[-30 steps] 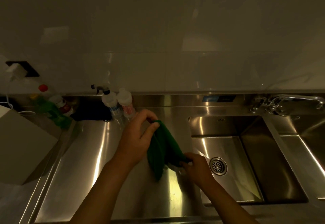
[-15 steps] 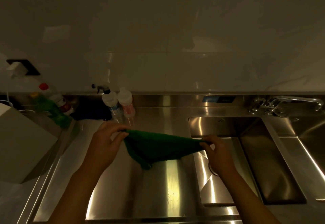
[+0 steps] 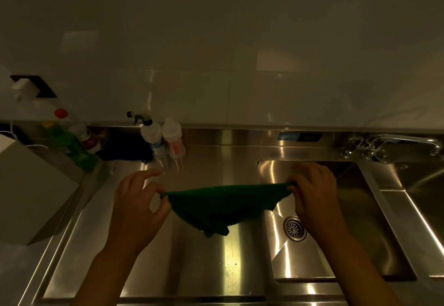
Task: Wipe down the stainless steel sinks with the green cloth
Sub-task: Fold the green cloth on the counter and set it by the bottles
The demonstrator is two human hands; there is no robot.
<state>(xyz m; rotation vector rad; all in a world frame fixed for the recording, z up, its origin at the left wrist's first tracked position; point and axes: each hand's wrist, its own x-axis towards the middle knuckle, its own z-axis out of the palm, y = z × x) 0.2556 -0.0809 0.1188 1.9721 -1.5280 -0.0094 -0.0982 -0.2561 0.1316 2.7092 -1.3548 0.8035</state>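
The green cloth (image 3: 223,206) hangs stretched between both hands, above the steel drainboard (image 3: 187,265) and the left edge of the sink. My left hand (image 3: 137,207) pinches the cloth's left corner between thumb and forefinger. My right hand (image 3: 314,197) grips the right corner, over the sink basin (image 3: 374,233). The cloth's lower part droops in a fold toward the drainboard. The round drain (image 3: 295,229) shows just left of my right wrist. A second basin (image 3: 422,185) lies at the far right.
A spray bottle (image 3: 151,135) and a small pink-labelled bottle (image 3: 174,137) stand at the back of the drainboard. Green and red-capped bottles (image 3: 69,142) and a dark cloth (image 3: 125,147) sit back left. A beige box (image 3: 31,190) is left. The faucet (image 3: 384,146) is back right.
The hands have drawn apart, spreading the bunched cloth out wide between them. The right hand rose from the drain area to the sink's back left.
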